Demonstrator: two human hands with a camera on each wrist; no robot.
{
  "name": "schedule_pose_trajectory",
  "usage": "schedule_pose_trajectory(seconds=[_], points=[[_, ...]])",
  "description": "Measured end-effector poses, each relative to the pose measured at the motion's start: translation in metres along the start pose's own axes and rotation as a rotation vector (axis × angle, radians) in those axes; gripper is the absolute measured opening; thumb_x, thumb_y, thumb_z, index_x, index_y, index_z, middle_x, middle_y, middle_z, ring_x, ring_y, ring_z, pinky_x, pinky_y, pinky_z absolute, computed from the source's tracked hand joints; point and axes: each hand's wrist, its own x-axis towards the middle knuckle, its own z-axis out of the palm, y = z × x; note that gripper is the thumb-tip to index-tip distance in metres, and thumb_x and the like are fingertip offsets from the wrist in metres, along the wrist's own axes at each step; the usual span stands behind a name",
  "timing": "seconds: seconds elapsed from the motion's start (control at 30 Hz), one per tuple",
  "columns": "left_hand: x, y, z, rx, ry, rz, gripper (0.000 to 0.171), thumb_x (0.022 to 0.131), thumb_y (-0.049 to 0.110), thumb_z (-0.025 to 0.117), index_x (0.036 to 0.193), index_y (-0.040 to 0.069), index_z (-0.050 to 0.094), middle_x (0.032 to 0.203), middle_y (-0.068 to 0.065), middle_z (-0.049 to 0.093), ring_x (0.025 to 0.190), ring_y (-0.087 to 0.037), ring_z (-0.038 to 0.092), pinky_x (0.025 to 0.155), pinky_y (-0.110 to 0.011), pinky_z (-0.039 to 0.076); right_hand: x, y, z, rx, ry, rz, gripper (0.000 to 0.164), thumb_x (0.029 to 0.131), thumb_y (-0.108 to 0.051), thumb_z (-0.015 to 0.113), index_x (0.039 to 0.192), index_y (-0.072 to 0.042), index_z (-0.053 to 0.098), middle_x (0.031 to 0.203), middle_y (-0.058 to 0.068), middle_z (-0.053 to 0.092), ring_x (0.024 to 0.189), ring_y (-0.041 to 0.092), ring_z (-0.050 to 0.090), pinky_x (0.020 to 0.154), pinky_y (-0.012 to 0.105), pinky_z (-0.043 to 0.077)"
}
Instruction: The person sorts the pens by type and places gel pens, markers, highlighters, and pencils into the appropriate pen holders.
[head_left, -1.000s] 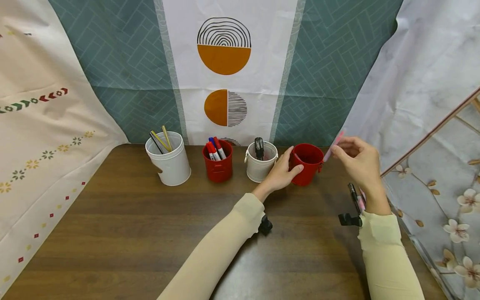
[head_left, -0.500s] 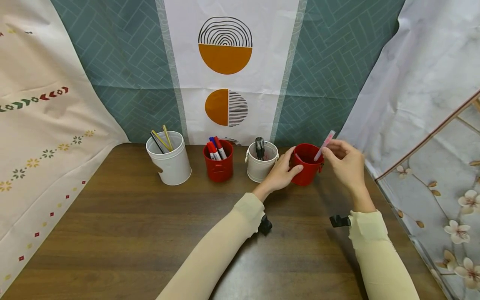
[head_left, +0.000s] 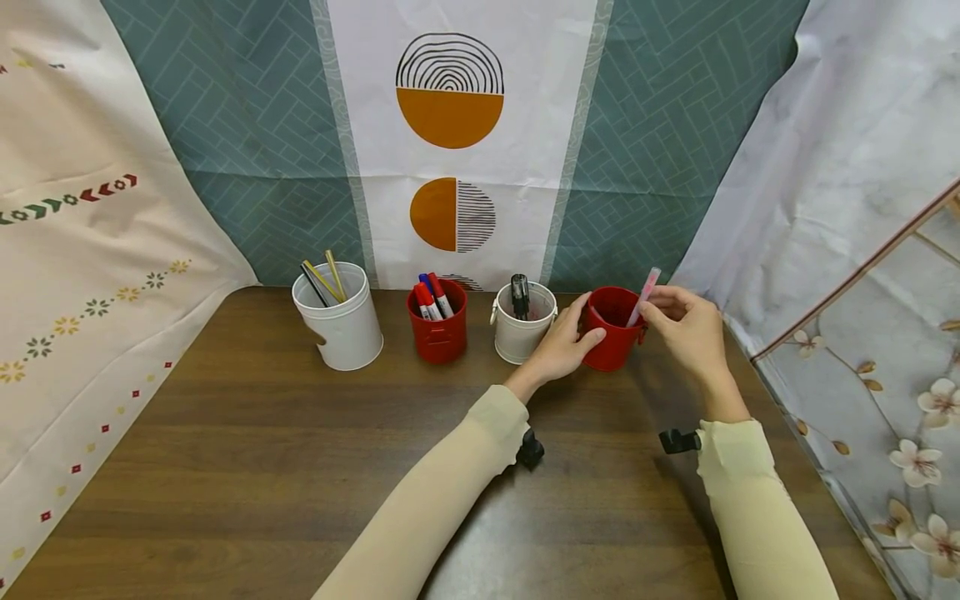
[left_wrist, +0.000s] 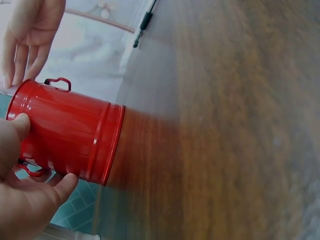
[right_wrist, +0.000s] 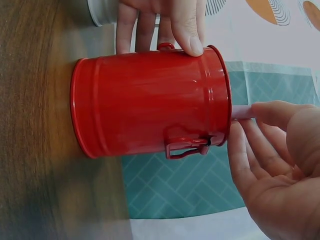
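At the right end of the row, a small red metal bucket (head_left: 609, 348) with side handles stands upright on the table. My left hand (head_left: 558, 343) holds it from the left, thumb on its front near the rim. A slim pink pen (head_left: 649, 285), translucent-looking, is pinched between thumb and fingertips of my right hand (head_left: 693, 333). It tilts over the right rim with its lower end inside the bucket. From the right wrist view, a short length of the pen (right_wrist: 242, 112) shows between rim and fingers; the bucket's wall hides the rest.
Left of it stand a small white bucket (head_left: 517, 340) with black pens (head_left: 520, 296), a red bucket (head_left: 440, 340) with red and blue markers (head_left: 432, 297), and a larger white bucket (head_left: 352, 337) with several pencils. Another black pen (left_wrist: 145, 21) lies on the table (head_left: 300, 483).
My right hand has moved left with the pink pen, from beside the red bucket to over its rim, then slightly lower. The left hand has stayed on the bucket.
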Motion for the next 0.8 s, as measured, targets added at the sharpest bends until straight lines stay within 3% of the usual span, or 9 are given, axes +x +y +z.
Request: schedule_pose_trajectory(seconds=[0.23, 0.33, 0.47, 0.57, 0.63, 0.73, 0.8], points=[[-0.001, 0.001, -0.001, 0.001, -0.005, -0.007, 0.071, 0.109, 0.021, 0.06, 0.169, 0.012, 0.023, 0.163, -0.013, 0.042, 0.148, -0.026, 0.043, 0.12, -0.038, 0.043, 0.0, -0.004, -0.002, 0.038, -0.018, 0.017, 0.03, 0.101, -0.014, 0.074, 0.126, 0.002, 0.073, 0.112, 0.024, 0.076, 0.082, -0.004, 0.071, 0.073, 0.009, 0.053], [0.0, 0.001, -0.001, 0.013, -0.002, 0.005, 0.07, 0.109, 0.02, 0.06, 0.169, 0.01, 0.023, 0.162, -0.014, 0.043, 0.148, -0.026, 0.043, 0.12, -0.037, 0.043, 0.0, -0.005, -0.009, 0.053, -0.022, 0.015, 0.03, 0.101, -0.01, 0.073, 0.126, 0.005, 0.072, 0.108, 0.02, 0.078, 0.081, -0.002, 0.072, 0.073, 0.01, 0.054], [0.0, 0.001, -0.003, 0.008, -0.006, 0.007, 0.072, 0.109, 0.02, 0.06, 0.169, 0.009, 0.023, 0.162, -0.014, 0.043, 0.148, -0.026, 0.043, 0.119, -0.036, 0.044, 0.0, -0.004, -0.026, 0.015, -0.049, 0.013, 0.029, 0.101, -0.016, 0.074, 0.126, -0.002, 0.074, 0.1, -0.003, 0.079, 0.08, -0.004, 0.072, 0.072, 0.01, 0.054], [0.0, 0.001, -0.005, -0.002, -0.008, -0.003, 0.072, 0.109, 0.02, 0.06, 0.169, 0.01, 0.022, 0.163, -0.013, 0.042, 0.149, -0.026, 0.042, 0.119, -0.036, 0.044, -0.001, -0.002, -0.042, -0.084, -0.074, 0.022, 0.03, 0.101, -0.027, 0.075, 0.125, -0.009, 0.075, 0.094, -0.023, 0.074, 0.081, -0.009, 0.069, 0.069, 0.01, 0.052], [-0.001, 0.002, -0.005, -0.007, -0.011, -0.008, 0.072, 0.109, 0.021, 0.06, 0.169, 0.01, 0.022, 0.164, -0.013, 0.041, 0.149, -0.026, 0.041, 0.12, -0.036, 0.043, -0.004, 0.0, -0.053, -0.16, -0.072, 0.021, 0.03, 0.101, -0.033, 0.075, 0.124, -0.013, 0.077, 0.092, -0.027, 0.073, 0.08, -0.014, 0.066, 0.067, 0.01, 0.049], [-0.001, 0.002, -0.005, -0.015, -0.02, -0.011, 0.073, 0.109, 0.021, 0.06, 0.169, 0.01, 0.022, 0.165, -0.014, 0.04, 0.15, -0.027, 0.04, 0.121, -0.036, 0.042, -0.009, 0.004, -0.066, -0.271, -0.065, -0.002, 0.029, 0.1, -0.033, 0.076, 0.121, -0.012, 0.078, 0.097, -0.011, 0.079, 0.077, -0.021, 0.058, 0.064, 0.009, 0.046], [-0.001, 0.002, -0.004, -0.022, -0.022, -0.006, 0.073, 0.109, 0.02, 0.061, 0.169, 0.009, 0.022, 0.165, -0.014, 0.039, 0.151, -0.027, 0.04, 0.121, -0.035, 0.041, -0.012, 0.007, -0.072, -0.333, -0.089, -0.018, 0.027, 0.1, -0.029, 0.076, 0.118, -0.01, 0.078, 0.099, 0.004, 0.081, 0.076, -0.017, 0.059, 0.065, 0.013, 0.045]])
